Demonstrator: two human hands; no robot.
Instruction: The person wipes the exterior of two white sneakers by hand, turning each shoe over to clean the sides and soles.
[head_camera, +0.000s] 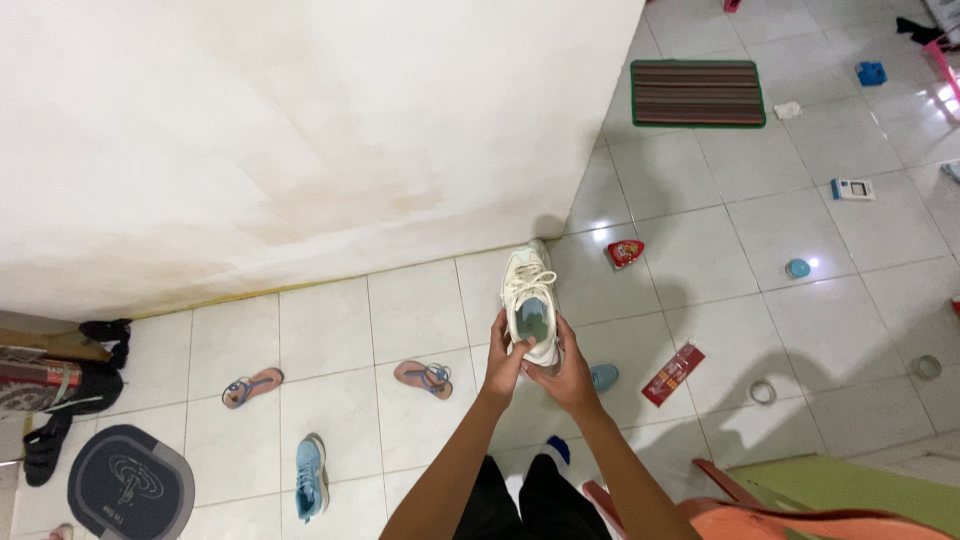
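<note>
A broad cream wall (300, 130), matte and stained with faint brown tide marks, fills the upper left, and below and beside it spreads a floor (700, 250) of glossy white square tiles with thin dark grout lines. A striped woven mat (698, 93) with a green border lies flat far up the floor, and a round dark mat (130, 485) with a pale ring pattern sits at the lower left, next to a heap of dark bags (60, 390). The edge of an orange plastic chair (800, 520) shows at the lower right. Both hands hold a cream lace-up sneaker (530, 300) in front of the person, above the floor near the wall's corner, toe pointing away, its greyish insole showing; the left hand (505, 360) grips the heel rim with the thumb at the opening, and the right hand (565, 375) cups the heel from beneath, the two hands touching. A light blue sneaker (311, 475) lies alone on the tiles at lower left, and two pink flat sandals (252, 387) (424, 378) with blue straps lie well apart. A long red wrapper (673, 374) lies right of the hands, a small red triangular packet (625, 253) near the wall's corner, a clear tape ring (763, 392) beyond the wrapper.
</note>
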